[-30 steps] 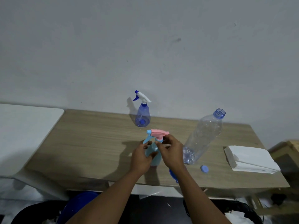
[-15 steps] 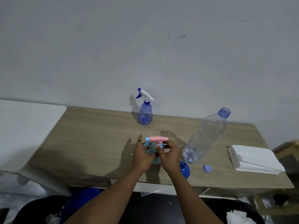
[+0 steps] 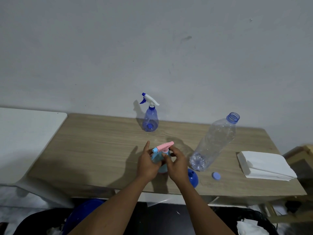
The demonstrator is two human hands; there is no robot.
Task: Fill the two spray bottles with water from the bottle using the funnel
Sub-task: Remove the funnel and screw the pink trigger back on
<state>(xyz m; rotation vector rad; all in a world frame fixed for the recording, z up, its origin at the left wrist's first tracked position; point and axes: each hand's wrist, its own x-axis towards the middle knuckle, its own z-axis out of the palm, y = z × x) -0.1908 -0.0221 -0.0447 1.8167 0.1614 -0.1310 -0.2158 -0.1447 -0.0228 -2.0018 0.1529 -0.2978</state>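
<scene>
Left hand wraps the light-blue spray bottle, forefinger straight. Right hand pinches the collar under its pink trigger head. The bottle stands at the near table edge. Step looks like twisting the head; on or off, unclear. Funnel and uncapped water bottle are just right. Next: a steady body and a turned collar.

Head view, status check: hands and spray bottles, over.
Hands: left hand grips pink-topped spray bottle body, right hand pinches its collar. At back, blue spray bottle, head on. Beside right hand, funnel, open water bottle idle.
</scene>
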